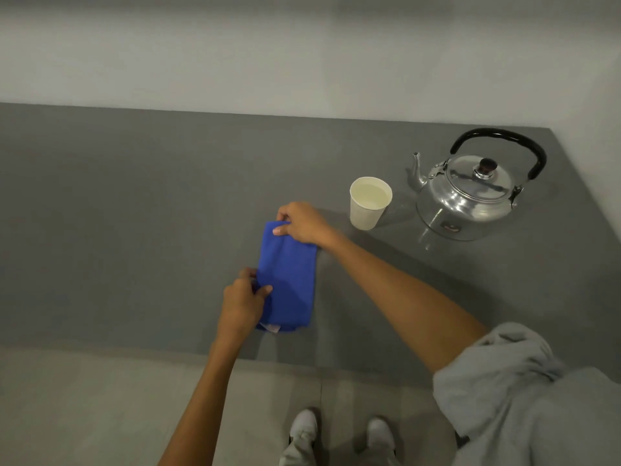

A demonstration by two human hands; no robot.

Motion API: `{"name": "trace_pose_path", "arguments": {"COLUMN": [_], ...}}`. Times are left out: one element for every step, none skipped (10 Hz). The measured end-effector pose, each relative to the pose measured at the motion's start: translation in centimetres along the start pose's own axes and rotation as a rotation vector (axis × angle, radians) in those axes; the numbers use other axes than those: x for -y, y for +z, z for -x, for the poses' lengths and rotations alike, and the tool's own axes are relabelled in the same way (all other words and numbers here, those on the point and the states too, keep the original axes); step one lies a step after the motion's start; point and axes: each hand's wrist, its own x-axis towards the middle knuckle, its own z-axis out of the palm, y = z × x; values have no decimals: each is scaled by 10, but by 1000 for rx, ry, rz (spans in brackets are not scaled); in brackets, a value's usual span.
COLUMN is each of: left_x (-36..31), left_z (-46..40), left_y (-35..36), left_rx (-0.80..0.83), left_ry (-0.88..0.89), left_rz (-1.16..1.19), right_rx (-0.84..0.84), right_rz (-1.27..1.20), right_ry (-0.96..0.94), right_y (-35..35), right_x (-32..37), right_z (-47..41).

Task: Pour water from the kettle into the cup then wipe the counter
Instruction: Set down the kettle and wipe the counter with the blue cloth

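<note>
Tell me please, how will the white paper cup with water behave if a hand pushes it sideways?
The white paper cup looks thin-walled and narrower at its base, so a high push would probably tip it. It appears nearly full of water, so it may slosh or spill on the grey counter. A hard grip would likely dent its soft walls.

You're standing at a plain kitchen-style counter (134, 213), grey and bare, set against a pale wall (235, 62). A steel kettle (470, 193) sits near its far right corner, a paper cup (369, 203) just left of the kettle.
</note>
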Motion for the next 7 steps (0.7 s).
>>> {"name": "trace_pose_path", "arguments": {"left_x": [-5, -8, -3, 8, 12, 7, -9], "left_z": [0, 8, 12, 14, 13, 16, 21], "left_y": [5, 17, 38, 54, 57, 58, 61], "left_rx": [-149, -261, -159, -98, -76, -35, -9], "left_ry": [53, 199, 337, 373, 368, 349, 361], "left_rz": [-185, -330, -464, -714, -804, -804, -773], "right_rx": [-23, -63, -52, 89, 126, 134, 77], "right_rz": [148, 229, 263, 353, 363, 226, 124], "right_ry": [7, -29, -54, -56, -63, -54, -39], "right_y": [0, 4, 12, 25, 30, 23, 7], "right_x": [4, 9, 12, 8, 3, 1, 1], "right_z": [-8, -3, 8, 20, 30, 41, 59]}}
